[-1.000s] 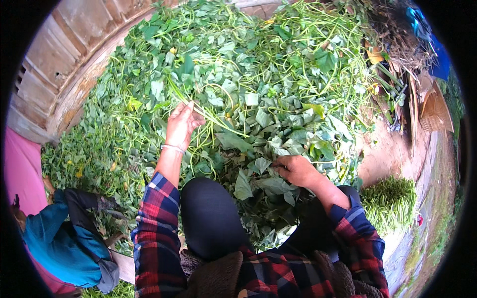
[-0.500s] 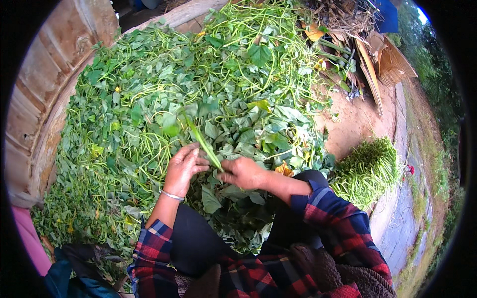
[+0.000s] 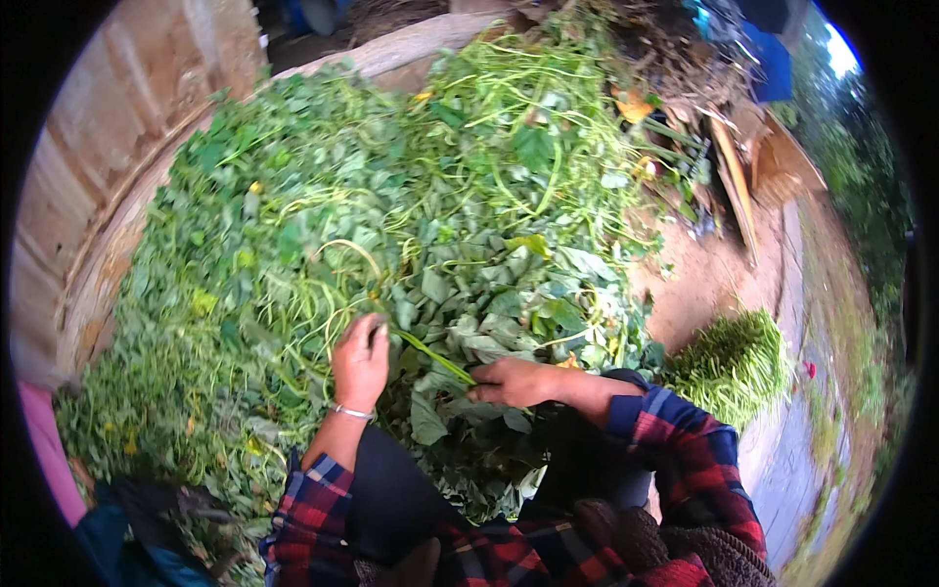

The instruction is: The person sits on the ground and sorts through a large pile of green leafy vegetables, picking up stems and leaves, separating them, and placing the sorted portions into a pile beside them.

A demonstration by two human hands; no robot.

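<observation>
A wide heap of leafy green vines [image 3: 293, 225] spreads in front of me and around my knees. My right hand [image 3: 515, 382] is closed on a small bundle of long green stems [image 3: 436, 359], which points up and left toward my other hand. My left hand [image 3: 360, 364], with a bracelet at its wrist, is at the heap's near middle. Its thumb and fingers are pinched on a thin vine stem; a pale curved stem [image 3: 357, 250] arches just above them. Motion blur hides the exact grip.
A stack of trimmed green stems [image 3: 734, 367] lies on the ground to my right. Beyond it are a broken woven basket [image 3: 782, 161] and a pile of dry twigs [image 3: 675, 59]. A wooden plank wall [image 3: 147, 108] bounds the left, and a log [image 3: 411, 44] lies along the far edge.
My hands have moved apart: the right went right and down with the stems, now tilted flatter. The left dropped slightly toward the heap and its fingers closed. The view has shifted a little.
</observation>
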